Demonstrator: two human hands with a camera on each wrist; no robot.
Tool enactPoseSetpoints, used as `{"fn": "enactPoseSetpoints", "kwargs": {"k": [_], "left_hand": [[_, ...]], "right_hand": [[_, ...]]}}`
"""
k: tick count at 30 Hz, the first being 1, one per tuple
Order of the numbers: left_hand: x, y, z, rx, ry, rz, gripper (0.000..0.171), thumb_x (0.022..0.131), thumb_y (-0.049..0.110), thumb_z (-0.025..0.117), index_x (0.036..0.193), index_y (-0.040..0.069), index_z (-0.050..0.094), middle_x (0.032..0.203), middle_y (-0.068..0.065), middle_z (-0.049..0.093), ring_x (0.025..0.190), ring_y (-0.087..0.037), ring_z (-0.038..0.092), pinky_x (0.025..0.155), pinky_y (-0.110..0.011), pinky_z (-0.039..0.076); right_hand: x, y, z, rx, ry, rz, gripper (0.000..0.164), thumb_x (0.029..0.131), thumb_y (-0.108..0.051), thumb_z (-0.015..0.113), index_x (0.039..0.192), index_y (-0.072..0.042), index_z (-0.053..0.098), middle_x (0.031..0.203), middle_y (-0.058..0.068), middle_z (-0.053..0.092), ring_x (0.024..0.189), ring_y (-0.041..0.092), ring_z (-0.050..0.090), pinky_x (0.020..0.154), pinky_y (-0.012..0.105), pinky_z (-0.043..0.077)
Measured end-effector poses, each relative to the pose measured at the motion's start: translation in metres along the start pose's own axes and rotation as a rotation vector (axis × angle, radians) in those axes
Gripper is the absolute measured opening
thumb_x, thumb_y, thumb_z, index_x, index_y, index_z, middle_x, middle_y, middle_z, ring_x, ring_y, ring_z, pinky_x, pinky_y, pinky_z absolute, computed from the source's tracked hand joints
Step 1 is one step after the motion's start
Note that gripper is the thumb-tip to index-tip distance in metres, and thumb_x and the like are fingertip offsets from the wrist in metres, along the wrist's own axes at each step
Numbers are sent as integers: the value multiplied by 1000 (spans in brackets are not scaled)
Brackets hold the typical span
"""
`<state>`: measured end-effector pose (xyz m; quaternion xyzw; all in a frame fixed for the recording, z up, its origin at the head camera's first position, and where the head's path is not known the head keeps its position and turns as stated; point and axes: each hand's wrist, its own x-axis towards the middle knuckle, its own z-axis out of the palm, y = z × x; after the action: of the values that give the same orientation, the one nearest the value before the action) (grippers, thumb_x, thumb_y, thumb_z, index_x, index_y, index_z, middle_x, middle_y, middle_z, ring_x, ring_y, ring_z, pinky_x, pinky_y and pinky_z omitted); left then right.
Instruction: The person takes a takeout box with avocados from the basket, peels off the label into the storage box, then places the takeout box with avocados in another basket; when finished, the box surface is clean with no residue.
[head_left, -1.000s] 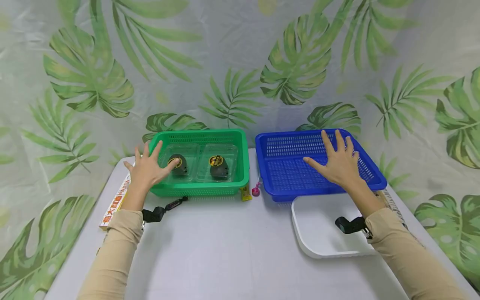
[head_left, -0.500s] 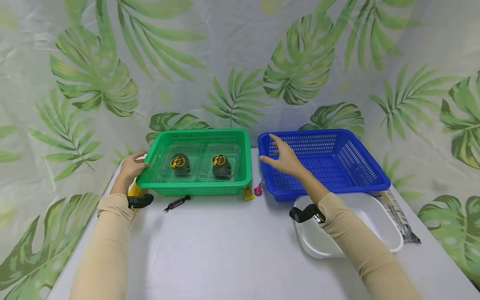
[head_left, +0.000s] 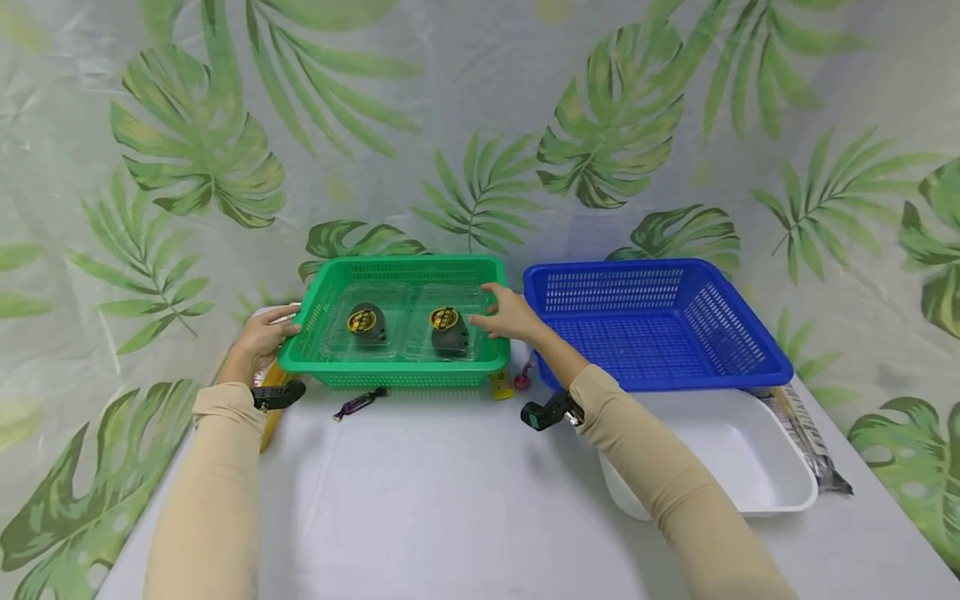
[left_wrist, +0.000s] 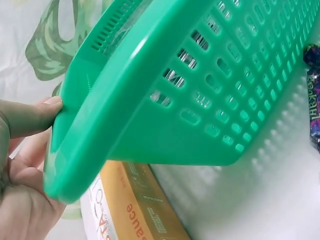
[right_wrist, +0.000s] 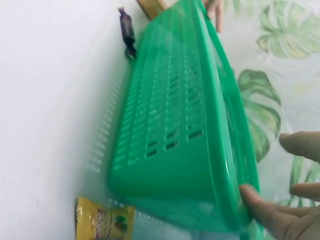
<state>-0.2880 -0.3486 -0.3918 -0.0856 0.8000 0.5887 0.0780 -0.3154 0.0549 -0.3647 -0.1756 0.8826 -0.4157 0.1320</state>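
Observation:
A green perforated basket stands on the table's left half. Inside are two clear plastic boxes, each holding a dark rounded item with a yellow-and-black label. My left hand grips the basket's left rim; in the left wrist view the thumb lies over the rim, other fingers below. My right hand is at the right end, fingers spread and slightly bent. In the right wrist view its thumb touches the rim, while the other fingers are apart from it.
Right of it stands a blue basket, with a white tub in front. A purple-wrapped candy, yellow packet and pink lollipop lie nearby. A pasta box lies left; a long package lies right.
My left hand has gone from above the green basket to gripping its left rim. My right hand has moved left from over the blue basket to the green basket's right rim.

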Motion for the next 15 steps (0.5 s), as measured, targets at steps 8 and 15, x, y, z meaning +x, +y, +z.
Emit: {"fn": "enactPoseSetpoints", "kwargs": {"k": [8,15], "left_hand": [[-1,1,-5,-20,-9,4,59,97,5,49,149,1,19,150,-29,18,64,5,54,59,-13,48],[-1,-2,-5,-33,22,-20,61,95,10,55,148,1,25,91,10,57,67,0,60,61,-17,53]], "right_hand": [[11,-26,23,-360,-143,127,82,91,-38,61,149,1,18,137,22,47,64,24,65,58,30,55],[41,-2,54,-398,-115,225,91,93,-46,53,149,1,1,135,24,47,80,26,63,58,36,53]]}}
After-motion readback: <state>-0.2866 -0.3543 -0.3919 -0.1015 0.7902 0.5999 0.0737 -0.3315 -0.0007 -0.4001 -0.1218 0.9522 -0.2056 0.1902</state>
